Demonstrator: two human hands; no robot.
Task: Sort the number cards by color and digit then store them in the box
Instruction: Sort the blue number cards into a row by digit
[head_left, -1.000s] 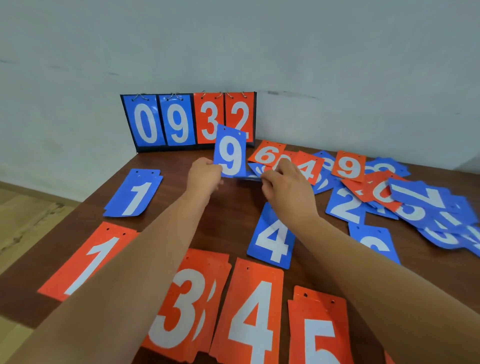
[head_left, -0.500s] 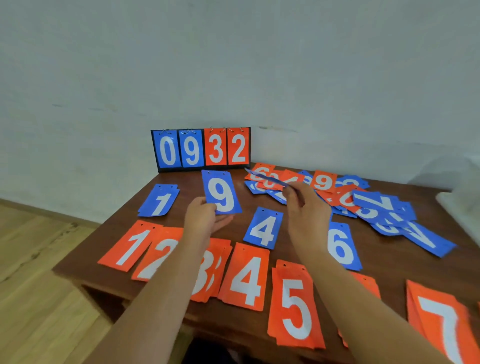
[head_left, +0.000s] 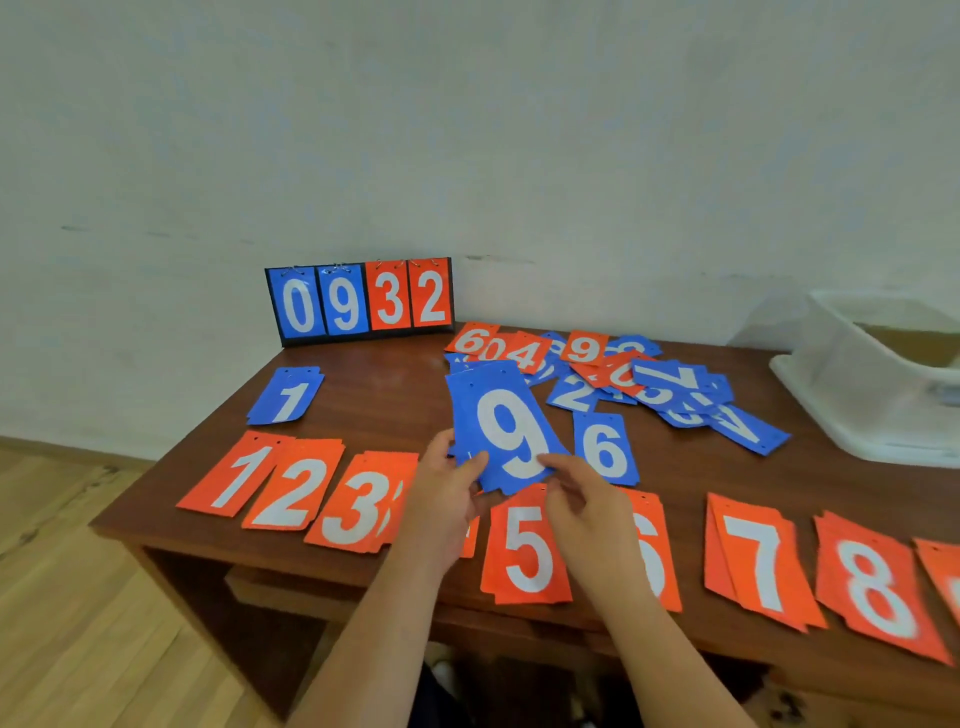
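Two hands meet above the near orange number cards: the right hand has brought another card to the blue 9 cards in the left hand, gathering the nines. Fingers of both pinch the stack's lower edge; the translucent plastic box sits far right.

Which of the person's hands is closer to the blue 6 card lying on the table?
Right. The right hand is just below the blue 6 card, toward its left corner; the left hand is farther left, beyond the blue 9 card that both hands hold.
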